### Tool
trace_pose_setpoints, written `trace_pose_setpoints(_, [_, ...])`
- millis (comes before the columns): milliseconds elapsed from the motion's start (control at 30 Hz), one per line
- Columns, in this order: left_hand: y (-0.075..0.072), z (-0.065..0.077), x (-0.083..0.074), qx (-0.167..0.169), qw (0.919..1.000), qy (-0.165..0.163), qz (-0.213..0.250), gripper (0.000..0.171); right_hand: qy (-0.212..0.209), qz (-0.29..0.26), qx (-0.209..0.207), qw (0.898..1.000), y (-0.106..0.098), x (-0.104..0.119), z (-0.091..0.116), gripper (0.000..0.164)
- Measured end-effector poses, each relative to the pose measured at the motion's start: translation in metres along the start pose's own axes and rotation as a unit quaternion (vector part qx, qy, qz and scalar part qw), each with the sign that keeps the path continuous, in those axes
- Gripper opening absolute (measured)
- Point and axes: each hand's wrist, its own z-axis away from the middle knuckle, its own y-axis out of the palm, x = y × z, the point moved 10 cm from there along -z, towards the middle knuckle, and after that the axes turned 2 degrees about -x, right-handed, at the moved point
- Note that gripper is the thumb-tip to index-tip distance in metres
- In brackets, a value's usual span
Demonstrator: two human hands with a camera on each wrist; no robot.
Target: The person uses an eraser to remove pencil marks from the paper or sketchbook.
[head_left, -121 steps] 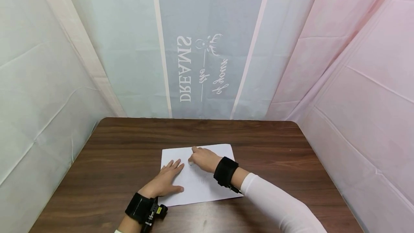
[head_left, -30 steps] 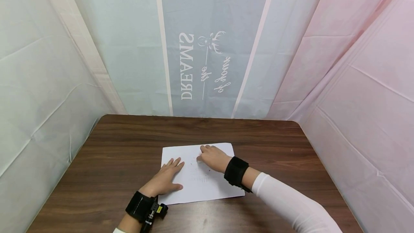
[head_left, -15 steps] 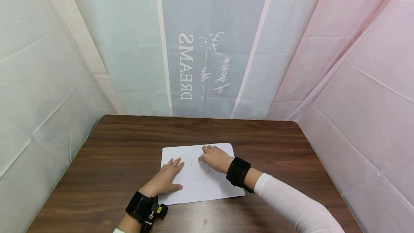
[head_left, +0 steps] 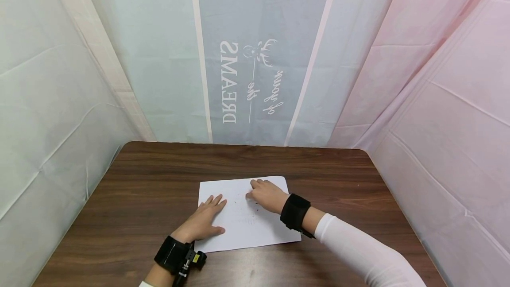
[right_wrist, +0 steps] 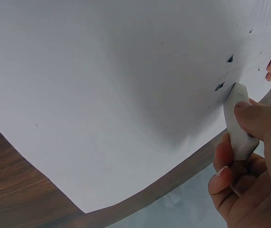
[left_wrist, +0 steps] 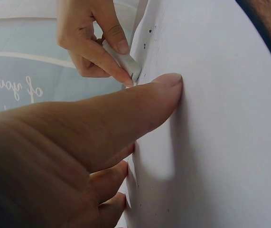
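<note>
A white sheet of paper [head_left: 255, 236] lies on the wooden table. My left hand [head_left: 202, 221] rests on its left part with fingers spread and straight. Between thumb and fingers, my right hand [head_left: 268, 195] pinches a white eraser [right_wrist: 238, 124], its tip against the paper in the right wrist view. The same eraser [left_wrist: 126, 61] shows in the left wrist view, beyond my left thumb. Dark eraser crumbs [right_wrist: 219, 86] lie by the tip. Faint pencil strokes [head_left: 250, 222] mark the sheet's middle. In the head view, the right hand hides the eraser.
The brown wooden table [head_left: 159, 180] extends around the paper on all sides. Beyond its far edge hangs a pale curtain [head_left: 255, 21] with mirrored lettering, and further cloth stands at left and right. A black wrist strap with a small camera [head_left: 197, 258] sits on the left wrist.
Over the last few seconds my right hand has shifted rightward across the paper, only slightly in the last second. More dark crumbs now show on the sheet. My left hand has stayed put.
</note>
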Motion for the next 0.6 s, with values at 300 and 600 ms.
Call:
trace_pose_setpoints(300, [0.0010,0.0001,0.0005,0.005,1.0000,0.000,-0.001,0.079,0.002,-0.001,-0.002,1.000,-0.0008,-0.0018,0.0021,0.026])
trace_pose_setpoints(600, [0.0009,0.0002,0.0000,0.007,1.0000,0.002,-0.002,0.078,0.001,-0.009,-0.002,1.000,-0.0025,-0.0034,0.0052,0.025])
